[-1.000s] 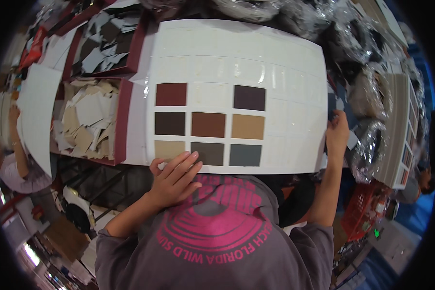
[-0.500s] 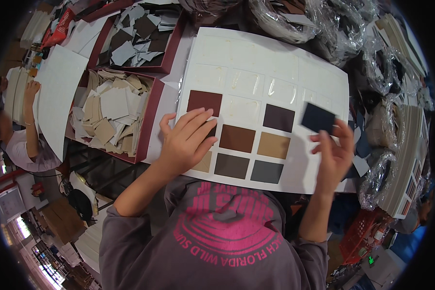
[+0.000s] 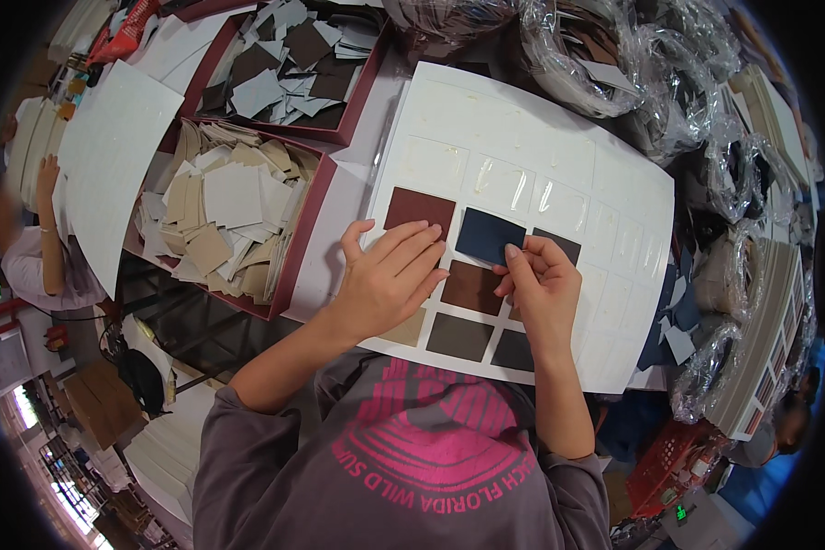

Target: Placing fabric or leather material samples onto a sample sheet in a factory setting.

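Head: matte navy rectangle in fingers

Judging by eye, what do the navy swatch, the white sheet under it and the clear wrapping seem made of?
Navy swatch: perhaps fabric or leatherette; mostly matte, evenly coloured, crisp-edged.
White sheet: probably smooth card; opaque, pale, stiff-looking.
Clear wrapping: likely glossy plastic film; see-through, crinkled, bright highlights.

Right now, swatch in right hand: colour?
The swatch is plain navy blue, clearest in the head view.
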Demonstrator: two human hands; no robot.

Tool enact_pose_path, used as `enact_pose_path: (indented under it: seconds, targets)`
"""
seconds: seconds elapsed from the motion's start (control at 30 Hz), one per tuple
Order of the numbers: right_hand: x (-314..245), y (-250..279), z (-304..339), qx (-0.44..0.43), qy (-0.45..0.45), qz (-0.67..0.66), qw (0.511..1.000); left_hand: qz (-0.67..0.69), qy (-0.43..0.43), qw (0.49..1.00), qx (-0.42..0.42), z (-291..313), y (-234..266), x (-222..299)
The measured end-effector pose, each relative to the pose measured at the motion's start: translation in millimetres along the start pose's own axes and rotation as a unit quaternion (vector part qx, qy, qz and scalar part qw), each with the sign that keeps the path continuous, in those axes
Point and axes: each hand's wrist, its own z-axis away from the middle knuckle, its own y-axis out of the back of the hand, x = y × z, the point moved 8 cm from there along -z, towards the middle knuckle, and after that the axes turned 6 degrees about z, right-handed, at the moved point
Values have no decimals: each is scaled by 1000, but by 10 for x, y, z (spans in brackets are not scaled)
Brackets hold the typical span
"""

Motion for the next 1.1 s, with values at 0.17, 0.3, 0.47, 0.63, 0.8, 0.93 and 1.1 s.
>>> enact_pose_path:
  seconds: [0.17,0.3,0.47,0.63,0.8,0.93,1.1]
  targets:
    - [10,-1,-23,6,7,17,1000,-5,4,1000,-29,11,-34,-13]
    - [-2,-5,-23,15,-4,29,999,-19,-1,998,-67,-11,-102,16]
    - [-101,14,-32,40,55,127,990,-36,1,996,-85,7,-171,-6]
    - [-300,41,17,95,149,283,943,-54,-7,995,-82,-5,-168,7]
    - [-270,84,-1,100,161,297,936,-57,-16,995,-82,-27,-145,46]
    - [-323,159,57,114,170,321,925,-37,0,993,-111,-67,-147,63]
    - [-405,416,191,141,176,255,940,28,-56,976,-208,-317,-278,352]
